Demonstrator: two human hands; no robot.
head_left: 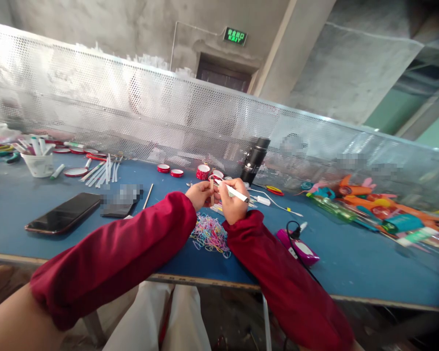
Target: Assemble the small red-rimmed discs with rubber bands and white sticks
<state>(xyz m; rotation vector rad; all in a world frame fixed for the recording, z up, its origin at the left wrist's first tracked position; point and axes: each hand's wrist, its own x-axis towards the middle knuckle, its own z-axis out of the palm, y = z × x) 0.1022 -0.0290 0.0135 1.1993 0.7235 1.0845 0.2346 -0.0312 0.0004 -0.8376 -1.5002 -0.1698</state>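
While left grip (200, 195) pinches a pale strip (212, 192), right grip (234, 207) pinches a white pen (237, 194), frame center. Colored bands (209, 234) lie below.

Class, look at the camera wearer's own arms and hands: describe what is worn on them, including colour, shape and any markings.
Loose, plain dark red fabric covers both forearms: the left sleeve and right sleeve gather at the wrists. No markings show on them. The left hand and right hand have no gloves.

A black phone (64, 213) lies left; a blurred heap (368, 202), perhaps toys, sprawls right.
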